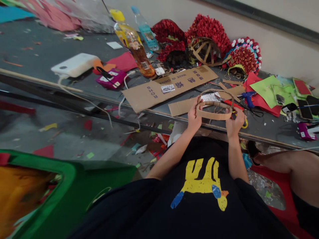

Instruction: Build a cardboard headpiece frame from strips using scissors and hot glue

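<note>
Above the table's front edge, my left hand (194,116) and my right hand (235,122) hold a cardboard band frame (215,115) between them. It is a bent ring of brown strip with another strip arching over it. My left fingers are closed on its left end, my right fingers on its right end. Just behind the frame lie a white printed label (209,97) and a red-handled tool (233,105), partly hidden by it. Yellow scissor handles (245,123) show beside my right hand. A flat cardboard piece (183,107) reaches out from under the frame on the left.
Printed cardboard (171,87), a tea bottle (137,49), a water bottle (147,31) and a white power bank (76,64) are on the table. Red decorated headpieces (206,36) lean by the wall. A blue glue gun (248,98) lies right. A green bin (67,169) stands left; another person's leg (279,161) is right.
</note>
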Action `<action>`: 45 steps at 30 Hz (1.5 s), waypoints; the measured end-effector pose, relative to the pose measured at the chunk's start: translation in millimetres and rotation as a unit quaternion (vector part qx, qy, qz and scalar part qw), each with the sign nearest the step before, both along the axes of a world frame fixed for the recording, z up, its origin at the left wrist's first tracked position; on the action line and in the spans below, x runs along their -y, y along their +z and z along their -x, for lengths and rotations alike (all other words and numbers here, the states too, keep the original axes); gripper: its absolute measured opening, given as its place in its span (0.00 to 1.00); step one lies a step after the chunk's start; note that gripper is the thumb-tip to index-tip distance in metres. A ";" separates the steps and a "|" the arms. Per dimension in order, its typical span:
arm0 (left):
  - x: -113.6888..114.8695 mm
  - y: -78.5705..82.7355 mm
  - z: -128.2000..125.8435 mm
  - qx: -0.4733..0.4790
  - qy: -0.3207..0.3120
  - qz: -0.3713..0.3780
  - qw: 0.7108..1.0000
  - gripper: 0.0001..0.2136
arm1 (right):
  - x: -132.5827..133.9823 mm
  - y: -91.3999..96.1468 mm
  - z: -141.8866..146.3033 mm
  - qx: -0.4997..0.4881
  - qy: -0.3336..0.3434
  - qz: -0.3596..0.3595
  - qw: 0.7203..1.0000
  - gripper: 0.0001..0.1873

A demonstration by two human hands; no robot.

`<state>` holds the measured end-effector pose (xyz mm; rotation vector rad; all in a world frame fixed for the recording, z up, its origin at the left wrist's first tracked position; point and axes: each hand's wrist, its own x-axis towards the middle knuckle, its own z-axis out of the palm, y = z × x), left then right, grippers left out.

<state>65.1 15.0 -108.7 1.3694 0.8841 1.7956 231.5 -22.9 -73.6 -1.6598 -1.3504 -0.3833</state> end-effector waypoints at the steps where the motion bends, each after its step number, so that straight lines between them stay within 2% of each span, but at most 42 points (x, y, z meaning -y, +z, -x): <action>1: 0.9 0.6 0.2 -0.007 -0.007 -0.004 1.000 0.23 | -0.3 -0.4 -0.2 -0.001 -0.009 -0.007 1.000 0.13; 10: 7.3 -7.8 2.0 -0.066 -0.020 -0.034 0.997 0.25 | -2.2 0.7 -0.2 -0.027 -0.044 -0.012 0.999 0.11; 18: 10.1 -15.4 2.5 -0.163 0.045 -0.085 0.982 0.26 | -2.6 2.4 -1.4 -0.046 -0.044 -0.012 0.998 0.10; 28: 10.9 -15.1 1.9 -0.157 0.062 -0.114 0.979 0.24 | 0.0 3.3 -2.0 -0.064 -0.027 -0.024 0.997 0.09; 36: 11.6 -15.6 2.9 -0.157 0.045 -0.081 0.983 0.25 | 0.9 3.0 -3.0 -0.075 -0.020 -0.018 0.997 0.13; 40: 11.3 -16.4 2.8 -0.160 0.043 -0.087 0.982 0.25 | 0.2 3.2 -2.0 -0.070 -0.025 -0.001 0.997 0.12; 45: 10.0 -13.4 -0.2 -0.107 0.045 -0.070 0.991 0.24 | -3.8 1.6 0.3 -0.033 -0.043 0.000 0.999 0.11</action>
